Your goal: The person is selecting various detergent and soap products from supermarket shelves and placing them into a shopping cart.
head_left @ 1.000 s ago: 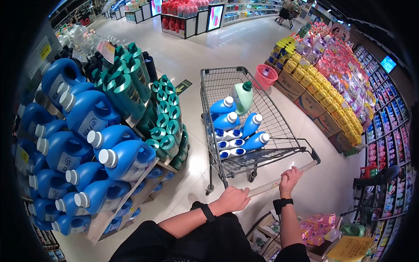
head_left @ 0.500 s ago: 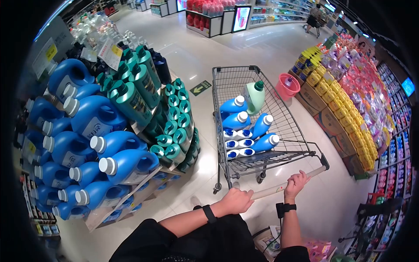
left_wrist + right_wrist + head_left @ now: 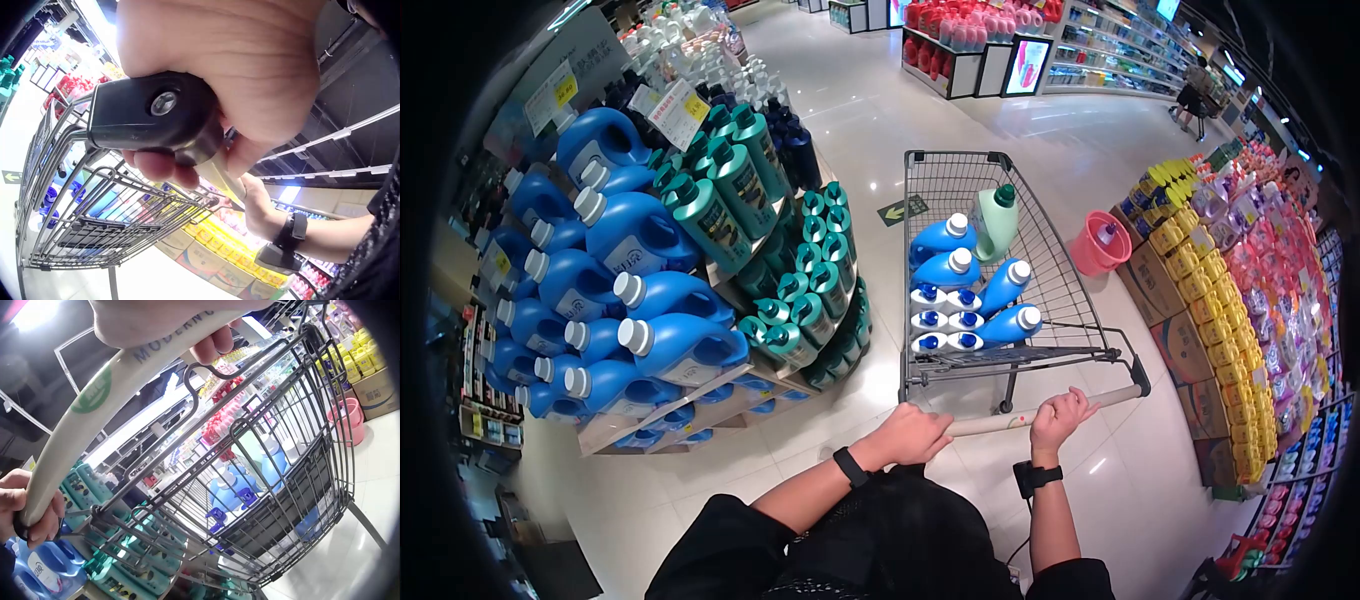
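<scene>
Both hands hold the pale handle [image 3: 992,424] of a wire shopping cart [image 3: 1055,290]. My left hand [image 3: 910,435] grips its left end, and in the left wrist view the fingers [image 3: 155,165] curl under the black end cap [image 3: 147,112]. Farther right along the bar, my right hand [image 3: 1057,420] wraps round it; the right wrist view shows curled fingertips [image 3: 212,347] beyond the handle. Inside the cart are several blue jugs with white caps [image 3: 948,268], several white bottles with blue caps [image 3: 930,320] and a pale green jug [image 3: 996,225] with a dark green cap.
Left of the cart stands a display of blue jugs [image 3: 630,235] and green pump bottles [image 3: 745,190]. A pink bucket [image 3: 1098,245] sits on the floor to the right, beside cartons [image 3: 1165,310] topped with yellow packs [image 3: 1215,330]. Farther off, a person [image 3: 1193,92] is beside another cart.
The view has swung left, and the cart has come closer to the green floor arrow. Pink boxes at lower right have gone out of view. Both hands keep their hold on the handle.
</scene>
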Tool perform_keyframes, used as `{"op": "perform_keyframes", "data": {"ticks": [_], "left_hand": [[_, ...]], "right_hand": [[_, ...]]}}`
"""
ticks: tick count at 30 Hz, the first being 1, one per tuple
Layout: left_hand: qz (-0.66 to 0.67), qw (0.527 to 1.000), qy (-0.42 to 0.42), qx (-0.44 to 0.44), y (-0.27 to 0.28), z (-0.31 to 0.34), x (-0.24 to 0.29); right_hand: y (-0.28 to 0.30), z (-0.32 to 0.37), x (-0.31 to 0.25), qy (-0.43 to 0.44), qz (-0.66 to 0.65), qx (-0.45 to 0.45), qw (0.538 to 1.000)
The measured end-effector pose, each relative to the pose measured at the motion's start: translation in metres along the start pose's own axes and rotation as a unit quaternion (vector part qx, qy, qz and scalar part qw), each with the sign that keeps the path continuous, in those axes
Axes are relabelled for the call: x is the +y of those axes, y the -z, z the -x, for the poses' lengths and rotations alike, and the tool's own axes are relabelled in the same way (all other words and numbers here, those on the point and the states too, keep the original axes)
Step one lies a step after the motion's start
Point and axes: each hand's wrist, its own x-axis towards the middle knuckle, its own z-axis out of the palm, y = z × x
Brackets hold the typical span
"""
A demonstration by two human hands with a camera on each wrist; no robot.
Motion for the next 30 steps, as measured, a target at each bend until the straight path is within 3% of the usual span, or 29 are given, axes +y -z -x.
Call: {"op": "perform_keyframes", "data": {"ticks": [8,10,15,17,19,22,27,30], "left_hand": [[0.008,0.997,0.054,0.056,0.002,-0.034,-0.007],[0.052,0.99,-0.018,0.133,0.011,-0.037,-0.017],[0.178,0.966,-0.033,0.186,0.05,-0.028,-0.032],[0.226,0.891,0.131,0.372,0.071,-0.011,-0.058],[0.175,0.813,0.255,0.493,0.096,0.008,-0.092],[0.09,0.683,0.322,0.65,0.128,0.041,-0.16],[-0.027,0.594,0.395,0.701,0.177,0.068,-0.225],[-0.001,0.597,0.401,0.695,0.192,0.06,-0.244]], "right_hand": [[-0.028,-0.05,0.022,0.026,-0.006,-0.018,0.999],[-0.037,-0.061,0.022,0.023,-0.004,-0.027,0.999],[-0.051,-0.089,0.044,0.033,-0.022,-0.048,0.998],[-0.055,-0.096,0.046,0.032,-0.019,-0.062,0.997],[-0.059,-0.106,0.048,0.036,-0.019,-0.059,0.997],[-0.067,-0.122,0.052,0.045,-0.023,-0.055,0.997],[-0.077,-0.137,0.054,0.042,-0.027,-0.046,0.998],[-0.081,-0.147,0.069,0.049,-0.035,-0.048,0.997]]}}
